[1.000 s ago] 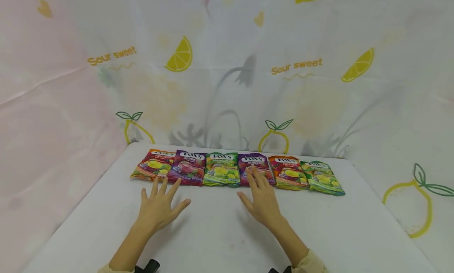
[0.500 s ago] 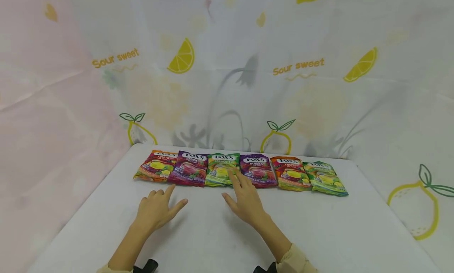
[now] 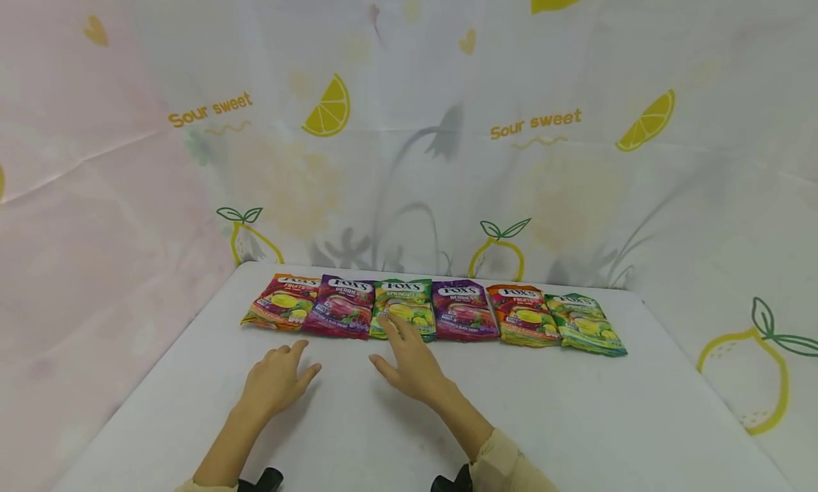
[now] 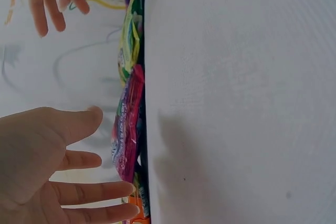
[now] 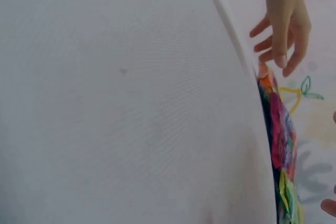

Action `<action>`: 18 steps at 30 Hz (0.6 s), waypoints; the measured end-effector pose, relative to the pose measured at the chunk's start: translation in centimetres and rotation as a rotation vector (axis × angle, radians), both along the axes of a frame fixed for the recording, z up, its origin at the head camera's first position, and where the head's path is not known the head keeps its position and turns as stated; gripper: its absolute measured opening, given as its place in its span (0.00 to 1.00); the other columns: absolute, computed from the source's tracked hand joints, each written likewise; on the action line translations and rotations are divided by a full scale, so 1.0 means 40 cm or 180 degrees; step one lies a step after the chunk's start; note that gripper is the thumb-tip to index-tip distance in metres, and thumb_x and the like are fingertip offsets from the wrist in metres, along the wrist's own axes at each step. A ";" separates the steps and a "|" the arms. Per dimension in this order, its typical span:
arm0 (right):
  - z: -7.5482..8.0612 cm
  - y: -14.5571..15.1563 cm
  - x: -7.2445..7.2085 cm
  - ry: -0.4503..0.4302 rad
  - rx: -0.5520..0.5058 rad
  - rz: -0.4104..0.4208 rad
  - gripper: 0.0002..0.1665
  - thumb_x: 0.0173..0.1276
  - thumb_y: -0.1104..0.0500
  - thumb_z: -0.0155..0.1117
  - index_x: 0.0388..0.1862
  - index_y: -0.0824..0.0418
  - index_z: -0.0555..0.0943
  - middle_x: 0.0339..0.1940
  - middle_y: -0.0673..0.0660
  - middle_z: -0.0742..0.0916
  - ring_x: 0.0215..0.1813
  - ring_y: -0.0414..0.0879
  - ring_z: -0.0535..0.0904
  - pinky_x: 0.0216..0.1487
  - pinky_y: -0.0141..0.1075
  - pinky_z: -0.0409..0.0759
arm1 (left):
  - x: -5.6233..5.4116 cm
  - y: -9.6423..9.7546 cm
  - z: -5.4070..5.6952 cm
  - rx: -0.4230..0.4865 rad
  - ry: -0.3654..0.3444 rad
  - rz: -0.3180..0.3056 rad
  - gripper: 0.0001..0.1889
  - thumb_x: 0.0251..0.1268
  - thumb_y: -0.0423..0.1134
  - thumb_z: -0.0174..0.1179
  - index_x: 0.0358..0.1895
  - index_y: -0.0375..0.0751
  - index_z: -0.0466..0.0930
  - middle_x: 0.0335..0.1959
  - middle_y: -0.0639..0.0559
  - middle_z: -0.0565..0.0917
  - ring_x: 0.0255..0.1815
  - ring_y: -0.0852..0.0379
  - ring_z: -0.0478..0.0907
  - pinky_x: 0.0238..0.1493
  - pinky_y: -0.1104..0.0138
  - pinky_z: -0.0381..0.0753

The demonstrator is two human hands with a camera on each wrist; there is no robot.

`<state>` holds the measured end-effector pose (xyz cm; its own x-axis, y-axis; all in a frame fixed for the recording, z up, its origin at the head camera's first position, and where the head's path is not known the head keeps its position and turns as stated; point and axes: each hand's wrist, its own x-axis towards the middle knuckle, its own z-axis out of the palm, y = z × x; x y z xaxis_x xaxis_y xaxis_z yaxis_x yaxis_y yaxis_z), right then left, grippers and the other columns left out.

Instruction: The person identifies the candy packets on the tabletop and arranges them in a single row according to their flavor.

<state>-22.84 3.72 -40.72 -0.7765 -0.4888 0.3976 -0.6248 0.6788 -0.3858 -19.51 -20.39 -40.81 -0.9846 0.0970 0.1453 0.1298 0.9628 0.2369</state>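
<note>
Several candy bags lie side by side at the far edge of the white table. From the left come a red-orange fruits bag [image 3: 282, 302], a purple berries bag [image 3: 341, 307], a green spring tea bag [image 3: 402, 306], a second purple berries bag [image 3: 464, 310], a second red-orange fruits bag [image 3: 524, 316] and a second green bag [image 3: 586, 324]. My left hand [image 3: 273, 380] hovers in front of the left bags, fingers loosely bent, holding nothing. My right hand [image 3: 411, 364] is above the table before the first green bag, its fingertips overlapping that bag in the head view; it grips nothing.
A printed cloth backdrop [image 3: 396, 179] with lemon drawings rises right behind the bags and along both sides. The white tabletop [image 3: 358, 435] stretches from the bags toward me. Dark wrist camera mounts [image 3: 263, 479] show near both sleeves.
My right hand has moved left, from before the right-hand purple bag to before the first green bag. My left hand's spread fingers have bent and drawn back slightly. The bags have stayed put.
</note>
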 end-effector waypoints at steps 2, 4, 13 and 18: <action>0.000 -0.013 -0.001 -0.0035 0.0041 0.0008 0.38 0.67 0.48 0.59 0.72 0.57 0.60 0.70 0.63 0.67 0.69 0.59 0.63 0.61 0.53 0.69 | 0.000 -0.004 -0.002 0.0010 0.0019 -0.0011 0.28 0.62 0.48 0.60 0.58 0.30 0.72 0.47 0.28 0.78 0.48 0.32 0.75 0.43 0.43 0.77; 0.000 -0.027 -0.002 -0.0050 0.0076 0.0035 0.38 0.67 0.48 0.59 0.72 0.57 0.60 0.69 0.63 0.67 0.69 0.59 0.64 0.61 0.53 0.69 | 0.000 -0.007 -0.001 0.0015 0.0032 -0.0014 0.28 0.61 0.48 0.60 0.58 0.30 0.72 0.47 0.28 0.78 0.48 0.32 0.75 0.43 0.44 0.77; -0.005 -0.096 -0.012 0.0113 0.0168 0.0197 0.36 0.67 0.49 0.60 0.70 0.59 0.63 0.67 0.63 0.70 0.66 0.57 0.68 0.58 0.50 0.73 | 0.003 -0.016 0.003 0.0061 0.0124 0.0009 0.27 0.59 0.46 0.62 0.55 0.28 0.73 0.46 0.27 0.79 0.47 0.32 0.76 0.43 0.44 0.77; -0.016 -0.134 -0.027 0.0246 0.0161 0.0283 0.36 0.66 0.49 0.60 0.69 0.60 0.64 0.64 0.61 0.73 0.62 0.54 0.72 0.57 0.45 0.75 | -0.002 -0.029 0.004 0.0097 0.0197 0.0027 0.27 0.59 0.45 0.62 0.55 0.26 0.72 0.45 0.26 0.78 0.46 0.30 0.76 0.42 0.44 0.77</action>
<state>-23.93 -1.66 -41.35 -0.6972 -0.5754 0.4275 -0.7100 0.6367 -0.3009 -19.58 -21.56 -40.63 -0.9744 0.0834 0.2086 0.1370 0.9564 0.2578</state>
